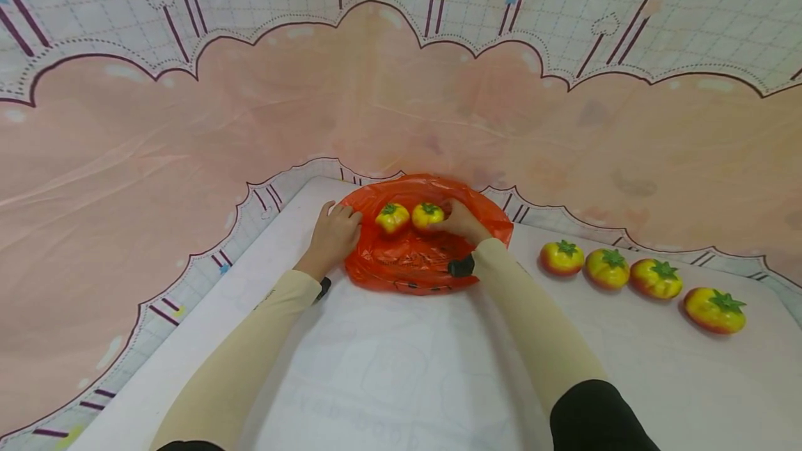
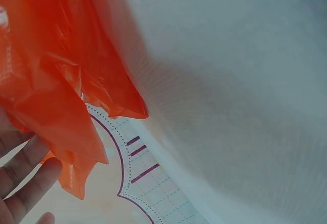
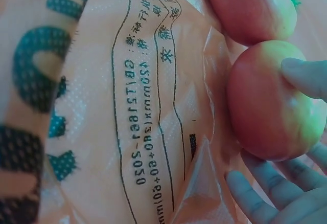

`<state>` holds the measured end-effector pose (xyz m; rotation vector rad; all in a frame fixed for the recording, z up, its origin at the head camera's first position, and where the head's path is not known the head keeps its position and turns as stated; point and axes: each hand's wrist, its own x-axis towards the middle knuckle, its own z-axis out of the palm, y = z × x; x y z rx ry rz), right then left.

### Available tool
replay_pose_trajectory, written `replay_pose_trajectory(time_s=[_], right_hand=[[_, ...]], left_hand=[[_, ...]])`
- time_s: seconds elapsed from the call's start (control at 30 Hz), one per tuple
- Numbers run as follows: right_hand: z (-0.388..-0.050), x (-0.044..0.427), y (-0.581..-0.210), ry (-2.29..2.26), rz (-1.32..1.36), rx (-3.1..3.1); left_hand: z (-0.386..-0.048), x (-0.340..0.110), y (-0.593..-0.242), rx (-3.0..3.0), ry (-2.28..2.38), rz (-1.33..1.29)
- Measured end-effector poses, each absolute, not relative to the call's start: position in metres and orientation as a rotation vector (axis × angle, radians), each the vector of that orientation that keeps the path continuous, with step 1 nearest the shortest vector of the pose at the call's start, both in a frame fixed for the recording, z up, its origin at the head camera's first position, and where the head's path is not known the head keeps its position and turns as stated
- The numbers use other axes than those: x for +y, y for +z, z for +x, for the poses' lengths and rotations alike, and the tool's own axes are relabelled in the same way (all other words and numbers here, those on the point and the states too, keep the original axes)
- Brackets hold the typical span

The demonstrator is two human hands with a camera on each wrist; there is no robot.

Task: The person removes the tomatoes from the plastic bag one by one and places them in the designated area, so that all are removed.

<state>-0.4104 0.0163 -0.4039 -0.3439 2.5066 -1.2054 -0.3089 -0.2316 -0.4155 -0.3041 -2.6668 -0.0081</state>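
An orange plastic bag [image 1: 401, 256] lies spread on the white table, its mouth facing up. Two yellow-red fruits with green leafy tops, tomato- or persimmon-like, sit inside it: a left fruit [image 1: 392, 218] and a right fruit [image 1: 429, 216]. My right hand [image 1: 462, 221] holds the right one, thumb on its skin and fingers around its underside [image 3: 276, 101]; the other fruit [image 3: 253, 9] touches it in the right wrist view. At the bag's left rim [image 2: 56, 81], my left hand [image 1: 333, 235] grips the film; its thumb is hidden in the left wrist view.
To the right, several similar fruits form a slanting row, from the one nearest the bag [image 1: 561, 257] to the rightmost fruit [image 1: 715, 310]. The white tabletop [image 1: 376, 367] ends at a patterned peach-and-white cloth [image 1: 282, 110] behind and at the left.
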Motion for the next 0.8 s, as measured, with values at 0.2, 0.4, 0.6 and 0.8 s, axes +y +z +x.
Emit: replay_pose_trajectory(time_s=[0.2,0.4,0.6,0.8], right_hand=[[-0.4106,0.0179,-0.403,-1.225,-0.328,2.459],[-0.4148,0.0175,-0.4058,-1.215,-0.299,2.462],[-0.4175,0.0186,-0.4107,-1.216,-0.34,2.498],[-0.4117,0.018,-0.4088,-1.281,-0.344,2.46]], left_hand=[[-0.3086,-0.2315,-0.4156,-2.67,-0.007,-0.301],[-0.3086,-0.2314,-0.4151,-2.678,-0.005,-0.3],[-0.3095,-0.2318,-0.4157,-2.666,-0.003,-0.306],[-0.3113,-0.2322,-0.417,-2.648,0.002,-0.309]])
